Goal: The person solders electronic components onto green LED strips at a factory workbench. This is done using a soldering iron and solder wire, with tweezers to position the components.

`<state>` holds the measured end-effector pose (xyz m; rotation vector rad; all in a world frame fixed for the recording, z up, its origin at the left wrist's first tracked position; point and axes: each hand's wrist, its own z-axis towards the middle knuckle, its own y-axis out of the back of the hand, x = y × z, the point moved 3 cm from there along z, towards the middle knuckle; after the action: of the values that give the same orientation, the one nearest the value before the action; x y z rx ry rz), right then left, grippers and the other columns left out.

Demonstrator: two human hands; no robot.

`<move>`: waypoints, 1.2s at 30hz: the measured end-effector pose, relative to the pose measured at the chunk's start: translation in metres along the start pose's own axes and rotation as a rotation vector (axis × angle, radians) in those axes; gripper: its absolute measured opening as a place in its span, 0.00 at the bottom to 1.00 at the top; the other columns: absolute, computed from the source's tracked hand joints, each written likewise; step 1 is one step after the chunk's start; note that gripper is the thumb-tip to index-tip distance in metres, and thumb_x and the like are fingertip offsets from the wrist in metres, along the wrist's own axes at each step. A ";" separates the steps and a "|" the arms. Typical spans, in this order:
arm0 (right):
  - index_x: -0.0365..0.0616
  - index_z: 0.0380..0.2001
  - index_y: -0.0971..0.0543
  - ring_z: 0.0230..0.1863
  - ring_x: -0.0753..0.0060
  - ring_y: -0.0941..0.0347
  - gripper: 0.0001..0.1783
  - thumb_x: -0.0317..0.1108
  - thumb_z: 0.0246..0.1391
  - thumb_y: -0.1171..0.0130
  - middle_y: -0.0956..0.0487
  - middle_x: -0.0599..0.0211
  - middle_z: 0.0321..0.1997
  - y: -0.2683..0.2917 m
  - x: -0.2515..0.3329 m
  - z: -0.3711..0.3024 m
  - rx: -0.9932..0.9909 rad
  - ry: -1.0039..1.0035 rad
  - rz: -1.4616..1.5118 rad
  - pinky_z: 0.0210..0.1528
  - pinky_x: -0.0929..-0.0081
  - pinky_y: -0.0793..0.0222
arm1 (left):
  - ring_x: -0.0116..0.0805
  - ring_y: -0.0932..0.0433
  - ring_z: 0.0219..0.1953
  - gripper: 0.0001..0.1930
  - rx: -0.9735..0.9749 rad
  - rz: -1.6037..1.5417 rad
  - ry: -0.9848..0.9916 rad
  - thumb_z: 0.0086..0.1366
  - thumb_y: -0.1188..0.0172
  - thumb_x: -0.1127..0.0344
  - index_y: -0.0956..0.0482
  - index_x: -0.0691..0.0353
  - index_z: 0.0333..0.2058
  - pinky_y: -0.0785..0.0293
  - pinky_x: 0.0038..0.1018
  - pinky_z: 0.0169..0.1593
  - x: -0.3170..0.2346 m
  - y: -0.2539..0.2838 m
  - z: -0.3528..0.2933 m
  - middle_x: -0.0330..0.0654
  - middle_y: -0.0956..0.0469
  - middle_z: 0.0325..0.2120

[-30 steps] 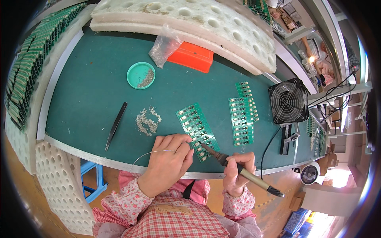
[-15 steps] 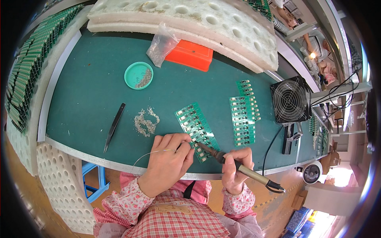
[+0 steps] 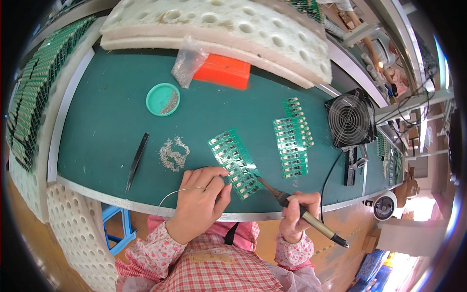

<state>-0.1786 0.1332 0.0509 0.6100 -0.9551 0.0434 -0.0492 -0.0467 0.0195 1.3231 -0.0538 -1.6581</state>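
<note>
In my right hand (image 3: 296, 216) is a soldering iron (image 3: 317, 225), gripped near the front of its handle. Its tip is at the right edge of a green circuit board panel (image 3: 232, 155) lined with rows of small parts. My left hand (image 3: 202, 198) is closed on a thin solder wire (image 3: 171, 193) that trails out to the left. Its fingertips are by the panel's lower left edge; whether they touch it I cannot tell. Tweezers (image 3: 137, 161) and a loose heap of tiny components (image 3: 174, 154) lie left of the panel.
Further right lie more board panels (image 3: 292, 146) and a black fan (image 3: 348, 118). Behind are a teal dish (image 3: 151, 100) of tiny parts, a plastic bag (image 3: 187, 63), a red box (image 3: 223, 71) and white foam (image 3: 204, 29). Foam holding upright boards (image 3: 41, 90) stands left.
The soldering iron's tip has shifted right, from the panel's middle to its right edge. My left hand has drawn slightly left and down with the wire. The whole view has shifted a little.
</note>
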 end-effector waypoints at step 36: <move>0.62 0.44 0.15 0.41 0.72 0.31 0.25 0.35 0.35 0.32 0.32 0.73 0.36 0.002 -0.002 -0.050 0.366 0.449 -0.191 0.59 0.60 0.33 | 0.38 0.23 0.46 0.13 0.178 0.275 -0.352 0.49 0.26 0.61 0.22 0.53 0.30 0.37 0.40 0.51 -0.062 -0.005 -0.053 0.31 0.20 0.42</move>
<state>-0.1426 0.1601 0.0294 0.9794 -0.4498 0.1799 -0.0166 0.0250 0.0399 1.0805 -0.5790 -1.6552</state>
